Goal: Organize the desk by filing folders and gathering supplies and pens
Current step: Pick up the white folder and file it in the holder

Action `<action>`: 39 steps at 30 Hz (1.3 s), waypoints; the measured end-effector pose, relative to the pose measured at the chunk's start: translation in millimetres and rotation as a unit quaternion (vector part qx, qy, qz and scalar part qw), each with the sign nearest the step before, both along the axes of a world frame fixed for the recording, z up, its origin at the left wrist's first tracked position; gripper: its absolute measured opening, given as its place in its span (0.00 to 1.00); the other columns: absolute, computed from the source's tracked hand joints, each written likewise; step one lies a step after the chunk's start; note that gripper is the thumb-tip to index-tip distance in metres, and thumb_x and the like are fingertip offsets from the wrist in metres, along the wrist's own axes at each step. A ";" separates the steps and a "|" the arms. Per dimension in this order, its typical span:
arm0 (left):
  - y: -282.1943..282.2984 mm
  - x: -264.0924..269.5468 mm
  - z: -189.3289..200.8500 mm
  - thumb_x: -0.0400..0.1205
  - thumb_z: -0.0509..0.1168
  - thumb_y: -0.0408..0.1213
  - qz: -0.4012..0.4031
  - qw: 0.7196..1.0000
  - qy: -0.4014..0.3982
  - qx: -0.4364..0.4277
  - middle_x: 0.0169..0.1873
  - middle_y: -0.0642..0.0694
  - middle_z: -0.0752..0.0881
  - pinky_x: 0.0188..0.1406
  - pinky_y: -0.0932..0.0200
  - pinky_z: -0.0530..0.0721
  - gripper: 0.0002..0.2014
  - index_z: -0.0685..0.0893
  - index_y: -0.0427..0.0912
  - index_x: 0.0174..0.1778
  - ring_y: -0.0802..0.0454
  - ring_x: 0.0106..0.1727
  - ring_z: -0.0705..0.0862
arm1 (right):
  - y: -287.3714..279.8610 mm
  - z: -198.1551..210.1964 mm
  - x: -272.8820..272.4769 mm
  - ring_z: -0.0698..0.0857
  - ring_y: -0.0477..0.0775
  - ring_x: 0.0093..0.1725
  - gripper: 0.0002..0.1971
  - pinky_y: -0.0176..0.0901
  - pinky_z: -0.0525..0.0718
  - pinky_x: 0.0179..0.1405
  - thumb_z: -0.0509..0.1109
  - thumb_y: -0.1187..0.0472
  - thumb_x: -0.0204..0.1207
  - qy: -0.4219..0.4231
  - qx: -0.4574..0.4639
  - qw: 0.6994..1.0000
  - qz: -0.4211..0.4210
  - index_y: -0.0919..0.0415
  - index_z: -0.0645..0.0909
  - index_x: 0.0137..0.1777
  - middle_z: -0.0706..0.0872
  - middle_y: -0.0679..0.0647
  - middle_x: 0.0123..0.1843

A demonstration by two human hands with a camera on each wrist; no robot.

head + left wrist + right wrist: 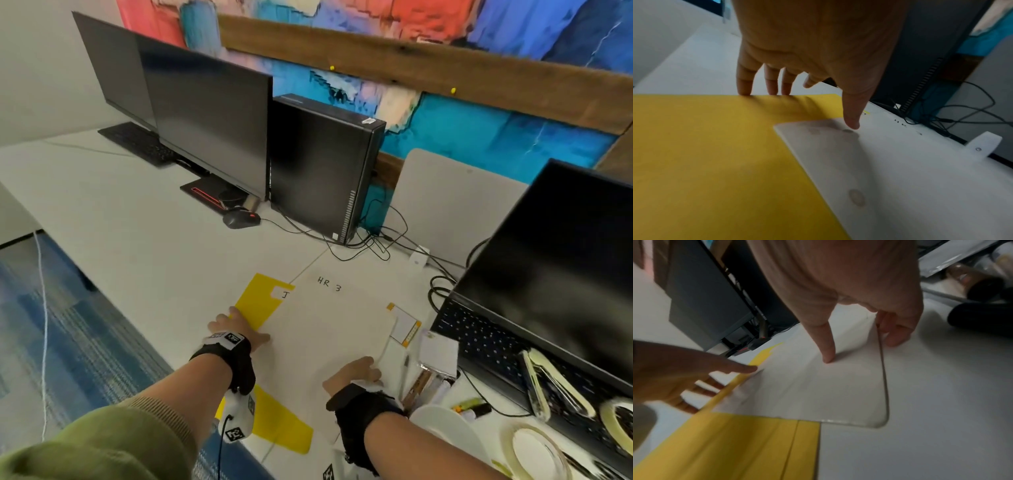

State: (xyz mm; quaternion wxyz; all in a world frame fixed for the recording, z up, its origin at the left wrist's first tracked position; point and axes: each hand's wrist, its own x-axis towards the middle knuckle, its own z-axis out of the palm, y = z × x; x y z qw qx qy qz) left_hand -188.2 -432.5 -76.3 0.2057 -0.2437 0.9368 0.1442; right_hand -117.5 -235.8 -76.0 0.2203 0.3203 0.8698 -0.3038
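White translucent "HR 3" plastic folder [329, 325] over yellow paper folder [255, 301]; left hand [236, 329] fingers splayed straight, right hand [352, 371] pinching white edge.

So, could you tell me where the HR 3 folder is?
Head view: the HR 3 folder lies on the desk, centre front, atop the yellow folder, between left hand and right hand.

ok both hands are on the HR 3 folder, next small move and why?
Probably lift the HR 3 folder by its right edge, off the yellow folder beneath. The right hand curls its fingers at that edge, thumb on top; the left hand rests straight fingers at the yellow folder's left edge.
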 end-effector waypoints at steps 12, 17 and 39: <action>12.8 -8.9 24.8 0.76 0.70 0.44 0.054 0.971 0.141 0.186 0.65 0.34 0.76 0.57 0.49 0.77 0.31 0.68 0.32 0.69 0.35 0.64 0.77 | -13.2 0.8 -8.0 0.69 0.63 0.75 0.44 0.50 0.73 0.72 0.74 0.56 0.72 0.008 -0.163 0.975 -0.152 0.64 0.50 0.80 0.62 0.63 0.78; 23.2 -12.5 68.6 0.79 0.65 0.41 0.062 0.910 0.301 0.278 0.60 0.36 0.81 0.54 0.51 0.75 0.23 0.71 0.34 0.67 0.36 0.61 0.79 | 4.9 15.8 -25.6 0.83 0.67 0.56 0.26 0.63 0.81 0.62 0.77 0.67 0.65 0.154 -0.346 0.888 -0.259 0.69 0.72 0.62 0.82 0.67 0.60; 67.2 2.7 79.4 0.78 0.66 0.33 -0.015 0.902 0.352 0.250 0.71 0.36 0.72 0.69 0.45 0.73 0.33 0.59 0.39 0.78 0.37 0.70 0.74 | 63.8 93.8 -17.9 0.82 0.56 0.55 0.10 0.36 0.73 0.49 0.67 0.66 0.77 0.330 -0.218 0.915 -0.079 0.68 0.80 0.57 0.85 0.58 0.53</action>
